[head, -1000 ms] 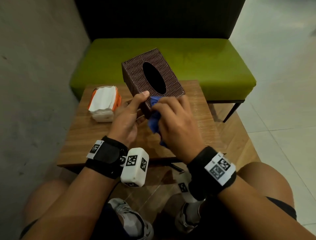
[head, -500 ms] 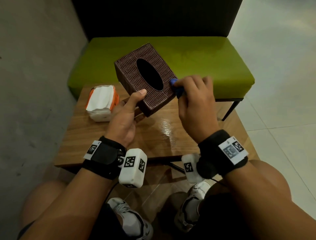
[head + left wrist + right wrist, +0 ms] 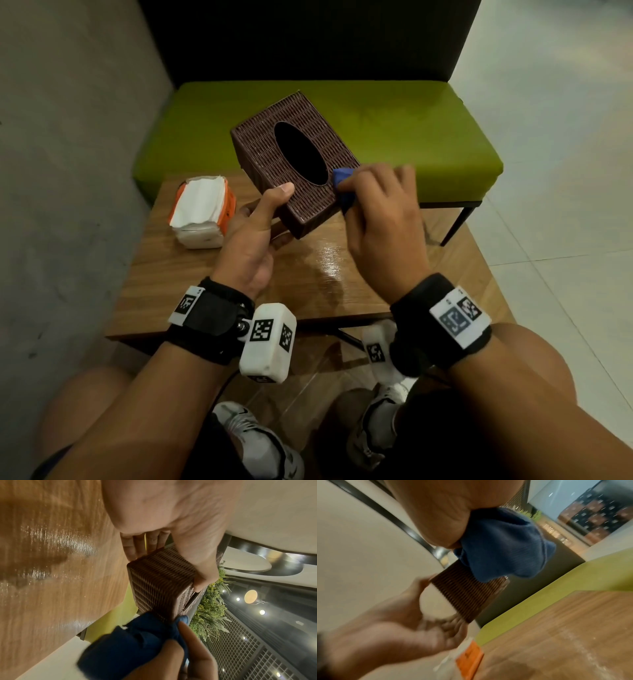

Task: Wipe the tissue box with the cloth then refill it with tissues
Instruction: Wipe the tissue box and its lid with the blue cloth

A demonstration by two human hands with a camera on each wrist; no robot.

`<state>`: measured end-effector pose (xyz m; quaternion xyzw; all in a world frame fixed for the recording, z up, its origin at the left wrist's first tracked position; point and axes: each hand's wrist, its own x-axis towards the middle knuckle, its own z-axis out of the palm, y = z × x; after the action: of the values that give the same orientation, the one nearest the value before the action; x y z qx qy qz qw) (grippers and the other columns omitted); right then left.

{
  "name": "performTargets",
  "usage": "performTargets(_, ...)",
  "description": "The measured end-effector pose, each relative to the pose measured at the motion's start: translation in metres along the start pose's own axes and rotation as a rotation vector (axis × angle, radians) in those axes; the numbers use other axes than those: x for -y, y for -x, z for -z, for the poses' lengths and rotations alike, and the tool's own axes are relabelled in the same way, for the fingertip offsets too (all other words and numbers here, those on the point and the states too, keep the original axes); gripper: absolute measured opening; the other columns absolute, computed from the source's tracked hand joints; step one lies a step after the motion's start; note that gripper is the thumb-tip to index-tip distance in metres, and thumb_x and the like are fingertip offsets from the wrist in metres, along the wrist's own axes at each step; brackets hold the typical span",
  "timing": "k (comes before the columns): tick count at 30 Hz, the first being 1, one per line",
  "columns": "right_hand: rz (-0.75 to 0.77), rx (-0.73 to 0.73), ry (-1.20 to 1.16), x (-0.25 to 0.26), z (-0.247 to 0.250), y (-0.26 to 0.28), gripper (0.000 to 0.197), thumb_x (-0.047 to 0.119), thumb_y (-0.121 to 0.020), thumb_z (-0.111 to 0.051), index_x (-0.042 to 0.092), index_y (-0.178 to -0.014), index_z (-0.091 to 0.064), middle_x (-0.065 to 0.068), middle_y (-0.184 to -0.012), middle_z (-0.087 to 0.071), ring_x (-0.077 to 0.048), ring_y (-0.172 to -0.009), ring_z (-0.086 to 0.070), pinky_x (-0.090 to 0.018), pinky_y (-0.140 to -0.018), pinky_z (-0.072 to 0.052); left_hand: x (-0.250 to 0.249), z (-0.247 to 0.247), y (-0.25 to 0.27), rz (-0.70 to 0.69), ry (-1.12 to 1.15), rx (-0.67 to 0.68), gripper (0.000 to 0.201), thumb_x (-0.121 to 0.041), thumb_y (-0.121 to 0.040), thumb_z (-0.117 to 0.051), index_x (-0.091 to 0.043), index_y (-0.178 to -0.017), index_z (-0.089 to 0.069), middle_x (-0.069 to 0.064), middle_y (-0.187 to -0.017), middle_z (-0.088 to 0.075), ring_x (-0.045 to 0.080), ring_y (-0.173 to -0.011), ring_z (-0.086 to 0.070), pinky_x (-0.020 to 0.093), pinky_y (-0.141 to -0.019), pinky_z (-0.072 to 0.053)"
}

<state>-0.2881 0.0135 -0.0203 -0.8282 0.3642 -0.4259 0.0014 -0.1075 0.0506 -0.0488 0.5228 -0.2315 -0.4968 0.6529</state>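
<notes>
A dark brown woven tissue box (image 3: 270, 154) with an oval slot in its top is held tilted above the wooden table (image 3: 308, 274). My left hand (image 3: 253, 233) grips its near end, thumb on top and fingers underneath. My right hand (image 3: 380, 212) holds a bunched blue cloth (image 3: 342, 178) against the box's right edge beside the slot. In the left wrist view the box (image 3: 157, 582) shows end on, with the cloth (image 3: 133, 642) wrapped over its far corner. The right wrist view, which is blurred, shows the cloth (image 3: 503, 545) on the box (image 3: 465, 595). A white pack of tissues (image 3: 202, 209) in an orange wrapper lies on the table's left.
A green cushioned bench (image 3: 394, 130) with a dark backrest stands just behind the table. A grey wall (image 3: 68, 171) runs along the left. Light floor tiles (image 3: 565, 171) lie to the right. My knees and shoes are below the table's near edge.
The right hand with the cloth went from the box's near end up to its right edge by the slot. The left hand raised and tilted the box a little.
</notes>
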Motion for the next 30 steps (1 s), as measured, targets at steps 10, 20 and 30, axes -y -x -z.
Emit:
performTargets(10,0.120,0.104,-0.031,0.014,0.005,0.010,0.019,-0.002,-0.095,-0.061,0.003,-0.108,-0.074,-0.012,-0.115,-0.071,-0.034,-0.099,-0.055,-0.044,-0.083,-0.046,0.001,0.000,0.001,0.007,0.008,0.020,0.082,-0.039,-0.083,-0.086,-0.002,-0.148,-0.056,0.010,-0.123,-0.077,0.027,-0.109,-0.076,0.041,-0.085,-0.063)
performTargets(20,0.210,0.216,-0.068,0.025,-0.003,0.010,0.018,-0.002,-0.095,-0.062,0.003,-0.108,-0.074,-0.010,-0.116,-0.071,-0.033,-0.094,-0.052,-0.045,-0.078,-0.048,-0.006,0.006,0.001,0.097,0.012,0.103,0.038,-0.041,-0.097,-0.073,-0.010,-0.121,-0.073,0.010,-0.107,-0.076,0.021,-0.094,-0.075,0.041,-0.090,-0.058)
performTargets(30,0.100,0.139,-0.126,0.036,-0.004,0.013,0.024,0.005,-0.095,-0.056,0.003,-0.109,-0.075,-0.013,-0.114,-0.070,-0.034,-0.098,-0.055,-0.042,-0.082,-0.048,0.007,-0.007,0.003,0.071,0.092,0.084,0.073,-0.054,-0.087,-0.082,-0.003,-0.137,-0.068,0.017,-0.122,-0.073,0.032,-0.113,-0.074,0.044,-0.089,-0.058)
